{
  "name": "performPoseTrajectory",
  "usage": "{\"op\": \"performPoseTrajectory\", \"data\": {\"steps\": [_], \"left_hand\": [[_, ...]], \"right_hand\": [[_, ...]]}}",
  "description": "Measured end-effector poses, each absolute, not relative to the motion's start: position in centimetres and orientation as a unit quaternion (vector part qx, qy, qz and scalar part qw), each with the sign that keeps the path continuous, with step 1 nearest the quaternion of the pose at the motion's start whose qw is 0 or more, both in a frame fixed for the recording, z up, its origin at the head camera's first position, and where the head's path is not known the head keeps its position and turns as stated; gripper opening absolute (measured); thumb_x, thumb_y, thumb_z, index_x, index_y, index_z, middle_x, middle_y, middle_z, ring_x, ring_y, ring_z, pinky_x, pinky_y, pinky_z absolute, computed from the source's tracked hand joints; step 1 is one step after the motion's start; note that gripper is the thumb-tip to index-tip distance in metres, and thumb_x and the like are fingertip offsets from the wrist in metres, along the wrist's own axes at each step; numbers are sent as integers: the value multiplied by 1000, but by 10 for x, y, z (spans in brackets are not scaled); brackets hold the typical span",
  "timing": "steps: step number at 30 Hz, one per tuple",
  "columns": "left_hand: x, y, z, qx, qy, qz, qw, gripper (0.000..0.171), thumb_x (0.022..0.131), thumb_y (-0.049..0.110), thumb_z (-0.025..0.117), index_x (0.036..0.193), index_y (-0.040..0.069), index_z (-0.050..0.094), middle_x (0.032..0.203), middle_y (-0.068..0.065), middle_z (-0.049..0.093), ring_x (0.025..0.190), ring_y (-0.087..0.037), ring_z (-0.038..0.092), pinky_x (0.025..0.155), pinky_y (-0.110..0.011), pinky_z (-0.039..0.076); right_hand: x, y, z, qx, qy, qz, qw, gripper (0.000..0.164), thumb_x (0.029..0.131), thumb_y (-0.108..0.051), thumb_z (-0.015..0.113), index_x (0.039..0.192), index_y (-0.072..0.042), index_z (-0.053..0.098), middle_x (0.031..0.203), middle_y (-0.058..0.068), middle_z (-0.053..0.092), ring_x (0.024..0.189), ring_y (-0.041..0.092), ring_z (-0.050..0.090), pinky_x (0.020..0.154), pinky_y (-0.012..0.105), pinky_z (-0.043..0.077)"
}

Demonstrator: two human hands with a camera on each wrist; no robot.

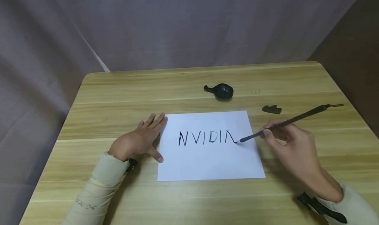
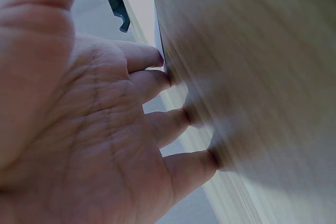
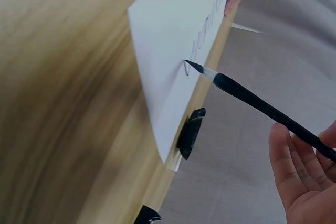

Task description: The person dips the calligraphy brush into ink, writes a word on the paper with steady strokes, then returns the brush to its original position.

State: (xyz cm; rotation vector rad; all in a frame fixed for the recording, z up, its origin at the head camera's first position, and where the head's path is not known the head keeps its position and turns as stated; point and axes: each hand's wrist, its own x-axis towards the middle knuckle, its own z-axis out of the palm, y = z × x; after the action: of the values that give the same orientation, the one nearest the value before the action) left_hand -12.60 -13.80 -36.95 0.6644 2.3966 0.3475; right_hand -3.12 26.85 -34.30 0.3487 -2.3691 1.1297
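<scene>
A white sheet of paper [image 1: 207,167] lies on the wooden table, with black brushed letters [image 1: 201,137] reading NVIDI and then a peaked stroke. My left hand [image 1: 137,139] rests at the sheet's left edge, fingers spread and thumb on the paper. In the left wrist view, the fingertips [image 2: 210,160] touch the tabletop and the paper's edge. My right hand [image 1: 299,149] pinches a dark writing brush [image 1: 309,113] partway along its handle, tilted up to the right. The inked bristles [image 3: 194,66] meet the paper at the end of the last stroke.
Behind the sheet sits a black gourd-shaped piece [image 1: 223,91]. A small dark wavy-topped object [image 1: 271,109] lies to its right, beyond the right hand. Grey cloth [image 1: 189,27] hangs behind the table's far edge [image 1: 165,70].
</scene>
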Motion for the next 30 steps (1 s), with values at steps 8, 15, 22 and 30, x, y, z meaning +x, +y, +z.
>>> {"op": "performPoseTrajectory", "data": {"steps": [8,15,22,30], "left_hand": [[-126,-141,-373,252,907,136,309,145,70,46,96,170,6,-1,177,-13,-12,161,-41,-14,127,-67,0],[-126,-139,-369,252,907,134,310,143,71,45,96,170,7,-1,177,-12,-12,161,-41,-14,127,-67,0],[-127,-137,-369,254,907,126,310,144,71,45,96,170,6,-1,177,-12,-12,161,-41,-14,127,-67,0],[-127,-137,-371,252,907,131,312,144,71,45,96,170,7,-2,177,-12,-14,161,-41,-15,126,-68,-1]], "right_hand": [[-37,258,-340,136,-864,425,235,22,85,21,71,105,10,71,98,12,76,91,-12,69,85,9,54],[-38,255,-342,140,-856,444,225,24,85,22,71,106,10,71,98,10,76,89,-7,72,84,12,56],[-38,259,-344,138,-858,444,221,22,86,22,70,106,11,70,97,20,76,90,-9,72,84,12,56],[-38,265,-344,135,-857,438,238,22,86,23,69,104,11,71,98,9,76,93,-11,70,86,11,55]]}}
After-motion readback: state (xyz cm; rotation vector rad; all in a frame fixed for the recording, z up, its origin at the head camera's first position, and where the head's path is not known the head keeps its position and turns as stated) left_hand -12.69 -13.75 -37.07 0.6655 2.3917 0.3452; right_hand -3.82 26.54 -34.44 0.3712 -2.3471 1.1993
